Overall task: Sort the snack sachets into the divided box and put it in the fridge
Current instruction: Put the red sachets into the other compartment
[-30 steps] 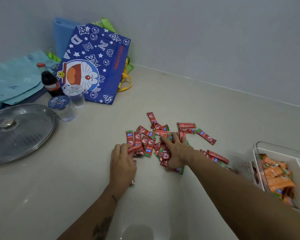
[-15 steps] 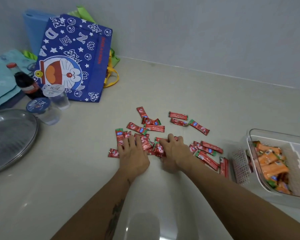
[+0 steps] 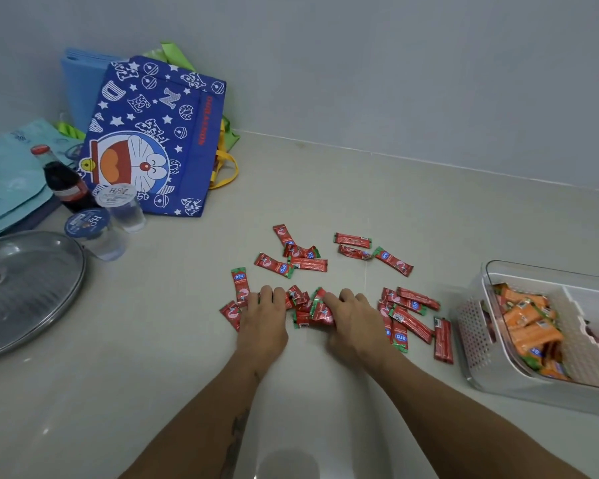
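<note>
Pale countertop (image 3: 153,340): both hands' curled fingers (image 3: 267,292) seemingly clamp red sachets (image 3: 320,307) piled between them.

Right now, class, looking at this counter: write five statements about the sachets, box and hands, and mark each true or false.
1. Orange sachets lie in the box. True.
2. Every red sachet is in the box. False: many red sachets lie on the counter.
3. Both hands, left and right, rest on the pile. True.
4. The box is left of the hands. False: on their right.
5. The bottle lies flat. False: it stands upright.
</note>
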Action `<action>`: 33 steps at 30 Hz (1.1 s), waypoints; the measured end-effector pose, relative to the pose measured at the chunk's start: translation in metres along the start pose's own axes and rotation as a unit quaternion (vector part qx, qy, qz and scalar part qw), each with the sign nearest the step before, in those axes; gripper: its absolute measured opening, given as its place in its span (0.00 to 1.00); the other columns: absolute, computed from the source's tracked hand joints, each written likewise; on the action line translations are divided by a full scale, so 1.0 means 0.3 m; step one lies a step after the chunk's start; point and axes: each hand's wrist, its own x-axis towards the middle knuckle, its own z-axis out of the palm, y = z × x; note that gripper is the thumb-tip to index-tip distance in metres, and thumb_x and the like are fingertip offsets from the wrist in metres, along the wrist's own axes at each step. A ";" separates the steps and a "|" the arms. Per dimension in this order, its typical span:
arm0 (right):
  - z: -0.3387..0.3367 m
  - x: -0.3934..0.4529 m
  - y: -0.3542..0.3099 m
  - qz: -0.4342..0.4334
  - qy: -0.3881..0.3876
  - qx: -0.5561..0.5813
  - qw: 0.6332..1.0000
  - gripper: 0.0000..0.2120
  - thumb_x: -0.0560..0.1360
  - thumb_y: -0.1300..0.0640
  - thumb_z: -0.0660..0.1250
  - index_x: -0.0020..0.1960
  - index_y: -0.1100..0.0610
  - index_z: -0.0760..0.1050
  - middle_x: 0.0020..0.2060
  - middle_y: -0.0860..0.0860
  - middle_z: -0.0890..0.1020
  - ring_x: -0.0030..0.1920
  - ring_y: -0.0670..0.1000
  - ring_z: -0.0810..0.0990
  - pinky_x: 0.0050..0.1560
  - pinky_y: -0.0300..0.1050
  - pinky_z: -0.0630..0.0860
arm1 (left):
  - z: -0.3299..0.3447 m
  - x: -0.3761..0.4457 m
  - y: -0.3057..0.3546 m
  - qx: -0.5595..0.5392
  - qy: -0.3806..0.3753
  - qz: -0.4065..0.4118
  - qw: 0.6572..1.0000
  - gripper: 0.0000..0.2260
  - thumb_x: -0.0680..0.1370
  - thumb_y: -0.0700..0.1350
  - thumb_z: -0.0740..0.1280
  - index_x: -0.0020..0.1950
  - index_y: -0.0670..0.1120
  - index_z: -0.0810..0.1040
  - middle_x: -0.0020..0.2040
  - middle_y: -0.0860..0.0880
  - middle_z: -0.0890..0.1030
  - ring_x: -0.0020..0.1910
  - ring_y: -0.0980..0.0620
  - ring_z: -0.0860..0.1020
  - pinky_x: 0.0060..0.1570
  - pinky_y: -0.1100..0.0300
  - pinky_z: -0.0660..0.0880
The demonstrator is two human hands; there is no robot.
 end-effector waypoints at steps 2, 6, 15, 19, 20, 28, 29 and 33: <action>-0.011 -0.006 0.014 0.001 0.013 0.022 1.000 0.27 0.76 0.49 0.67 0.73 0.48 0.62 0.63 0.52 0.73 0.60 0.54 0.72 0.53 0.49 0.74 | -0.005 -0.008 -0.010 -0.020 0.022 0.008 1.000 0.19 0.76 0.38 0.63 0.66 0.45 0.67 0.61 0.46 0.71 0.57 0.48 0.69 0.54 0.57 0.70; -0.048 -0.012 0.039 0.008 0.060 0.066 0.996 0.22 0.77 0.53 0.65 0.69 0.50 0.67 0.58 0.52 0.75 0.56 0.54 0.73 0.50 0.49 0.74 | -0.023 -0.014 -0.007 -0.058 0.102 0.035 0.993 0.15 0.71 0.34 0.68 0.57 0.42 0.74 0.51 0.44 0.76 0.46 0.47 0.72 0.42 0.55 0.73; -0.204 -0.059 0.115 0.028 0.184 0.153 0.971 0.17 0.74 0.62 0.66 0.62 0.53 0.76 0.49 0.52 0.78 0.50 0.55 0.76 0.44 0.47 0.71 | -0.174 -0.015 0.060 -0.082 0.167 0.091 0.978 0.20 0.66 0.29 0.67 0.57 0.41 0.75 0.53 0.44 0.75 0.47 0.45 0.72 0.41 0.55 0.73; -0.331 -0.133 0.193 0.033 0.252 0.164 0.953 0.11 0.73 0.62 0.66 0.54 0.52 0.75 0.42 0.50 0.74 0.42 0.53 0.74 0.38 0.46 0.66 | -0.259 -0.032 0.146 -0.094 0.191 0.133 0.968 0.20 0.66 0.29 0.66 0.56 0.43 0.74 0.52 0.46 0.74 0.47 0.47 0.70 0.40 0.56 0.72; -0.365 -0.158 0.220 0.036 0.267 0.165 0.949 0.11 0.73 0.63 0.66 0.53 0.52 0.75 0.41 0.50 0.74 0.41 0.52 0.73 0.38 0.46 0.65 | -0.279 -0.035 0.178 -0.099 0.196 0.147 0.965 0.19 0.67 0.29 0.65 0.55 0.43 0.74 0.52 0.46 0.73 0.47 0.47 0.69 0.40 0.56 0.72; -0.522 -0.413 0.567 0.106 0.362 0.209 0.902 0.06 0.76 0.63 0.67 0.48 0.53 0.75 0.40 0.51 0.77 0.41 0.52 0.74 0.37 0.47 0.65 | -0.389 -0.076 0.573 -0.139 0.220 0.258 0.930 0.18 0.68 0.28 0.63 0.53 0.44 0.72 0.49 0.48 0.71 0.45 0.49 0.66 0.39 0.56 0.70; -0.525 -0.444 0.617 0.118 0.366 0.216 0.898 0.06 0.76 0.63 0.67 0.49 0.53 0.75 0.41 0.50 0.77 0.41 0.52 0.75 0.36 0.46 0.65 | -0.392 -0.082 0.625 -0.143 0.221 0.263 0.928 0.18 0.68 0.28 0.63 0.53 0.45 0.72 0.50 0.48 0.71 0.46 0.49 0.66 0.39 0.56 0.70; -0.514 -0.551 0.815 0.170 0.350 0.226 0.893 0.09 0.74 0.65 0.66 0.50 0.53 0.76 0.42 0.51 0.78 0.43 0.53 0.75 0.37 0.46 0.66 | -0.371 -0.119 0.819 -0.161 0.219 0.264 0.926 0.17 0.70 0.29 0.62 0.54 0.45 0.71 0.50 0.50 0.69 0.47 0.51 0.64 0.41 0.58 0.67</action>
